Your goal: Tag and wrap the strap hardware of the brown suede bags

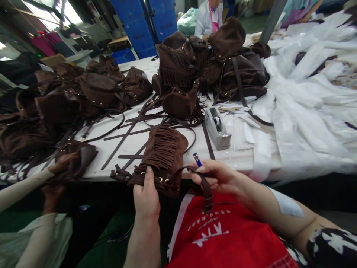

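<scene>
A dark brown fringed suede bag (pixel 164 149) lies at the table's front edge, its gold-eyelet opening towards me. My left hand (pixel 146 193) grips that end, thumb on top and fingers hidden beneath. From the bag's right side runs a brown strap (pixel 206 191) with a buckle near its hanging end. My right hand (pixel 213 175) is closed on this strap, pinching it between thumb and fingers. A small blue tool (pixel 197 160), perhaps a pen or cutter, also sticks up out of the right hand; most of it is hidden.
A grey tape dispenser (pixel 217 128) stands right of the bag. More brown bags (pixel 178 63) are heaped behind it and along the left. White plastic sleeves (pixel 304 104) cover the right side. A co-worker's hands (pixel 64 163) handle another bag at left; another person (pixel 208 18) stands across the table.
</scene>
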